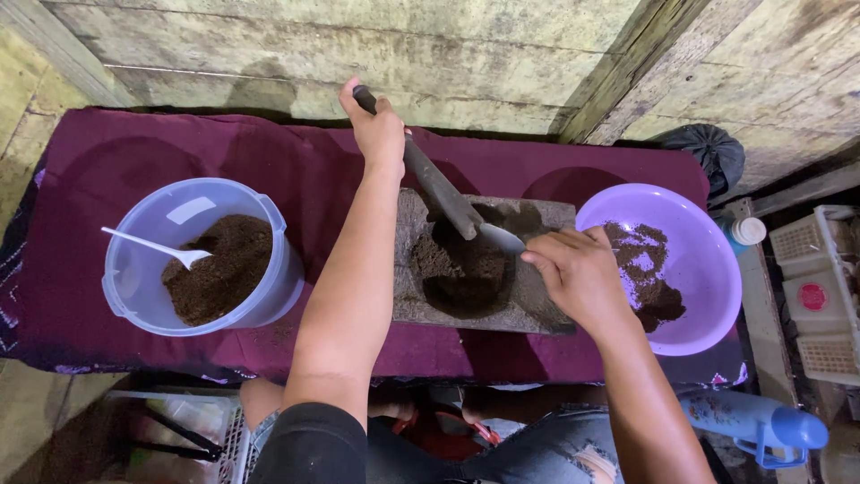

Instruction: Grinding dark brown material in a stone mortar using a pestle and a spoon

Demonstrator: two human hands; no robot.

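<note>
Hands first: our left hand (pixel 378 130) is wrapped tight around the top of a dark pestle (pixel 430 179), which slants down into the hollow of a stone mortar block (pixel 537 314), and our right hand (pixel 573 273) pinches a metal spoon (pixel 500 237) whose bowl sits at the pestle's lower end, just above the dark ground powder (pixel 461 264) in the hollow. The mortar stands at the middle of the bench, on a maroon cloth (pixel 98 161), near its front edge. Toward the right end sits a purple basin (pixel 708 269) with more powder in it, and toward the left end a clear tub (pixel 269 278) of the same stuff with a white plastic spoon (pixel 157 246) lying inside. We judge that spoon and pestle share a cramped hollow, so a knock between them could flick powder onto the cloth, and a hard push on the pestle could nip our right fingers.
</note>
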